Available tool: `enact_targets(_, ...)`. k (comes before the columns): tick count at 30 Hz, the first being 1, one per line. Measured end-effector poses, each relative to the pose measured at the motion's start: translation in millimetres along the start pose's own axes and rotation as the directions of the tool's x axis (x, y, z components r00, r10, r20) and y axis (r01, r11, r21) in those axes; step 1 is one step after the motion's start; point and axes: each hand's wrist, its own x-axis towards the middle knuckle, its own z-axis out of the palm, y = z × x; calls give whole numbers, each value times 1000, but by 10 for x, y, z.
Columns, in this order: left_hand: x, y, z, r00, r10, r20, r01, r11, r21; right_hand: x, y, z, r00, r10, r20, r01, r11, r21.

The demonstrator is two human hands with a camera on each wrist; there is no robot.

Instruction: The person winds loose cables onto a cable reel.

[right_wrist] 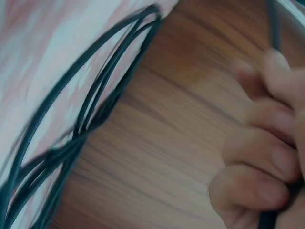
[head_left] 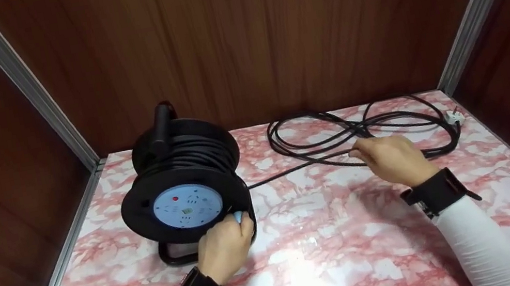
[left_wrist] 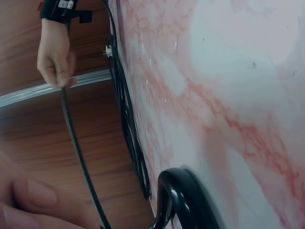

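On the marbled surface point(head_left: 322, 225), L of ctr: black cable reel point(head_left: 181, 178), upright on a tubular frame point(head_left: 176, 260), carry handle point(head_left: 161, 130) on top, coils point(head_left: 196, 153) wound btwn its 2 discs.
Reel face: pale-blue panel point(head_left: 187, 205) w/ sockets & a red button point(head_left: 175, 198), turned twd the person.
L grip point(head_left: 223, 245): fingers were curled round a light-blue knob point(head_left: 238, 215) at lower R part of the front disc; knob mostly hidden by the hand.
R grip point(head_left: 391, 158): clenched on the black cord point(head_left: 281, 174), raised off the surface; R wrist view showed cord passing thru the bent fingers.
Cord run: stretched nearly straight from R side of reel to R grip.
Cord loops point(head_left: 446, 149): lay loose on R half of surface, crossing ea. other, near the back wall point(head_left: 216, 40).
Plug point(head_left: 454, 117): white, at far R end of the loops, pins pointing twd the back.
Wrists: black wristband point(head_left: 436, 190) on ea., white sleeves point(head_left: 489, 238) below.
Walls: dark-brown wood-look panels, w/ silver strips point(head_left: 27, 83) at the corners.
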Motion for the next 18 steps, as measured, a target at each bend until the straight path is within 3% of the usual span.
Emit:
enact_targets(1,2,0,4,1000,1,-1,-1,1000,-3,-2,-9,2,1000,4,9,-4,1000,4)
enact_targets(3,4,-2,9,1000,-2,3,2,1000,-16,-20,-12,17,993,47,111,-54,997,57)
enact_targets(6,9,-9,17,1000,-16,14,16,999,-40,-54,42,31,944,110,310,-164,975,153)
enact_targets(8,10,-12,23,999,-31,23,32,998,-51,-82,102,10,922,141,360,-211,963,165)
enact_targets(9,10,-11,25,999,-36,25,37,998,-54,-94,129,-14,924,152,352,-217,964,154)
enact_targets(11,6,-3,24,999,-40,26,42,998,-52,-105,178,-68,958,152,243,-182,978,106)
enact_targets(13,2,9,23,999,-43,16,43,998,-49,-96,210,-119,992,118,55,-118,993,-8)
enact_targets(14,0,12,23,999,-42,9,42,998,-49,-85,219,-137,995,90,-48,-93,992,-82)
enact_targets(16,-5,18,23,999,-40,0,40,998,-50,-71,236,-152,971,25,-236,-81,970,-230)
enact_targets(18,-10,11,30,999,-41,-7,41,998,-45,-84,248,-152,948,22,-318,-124,944,-307)
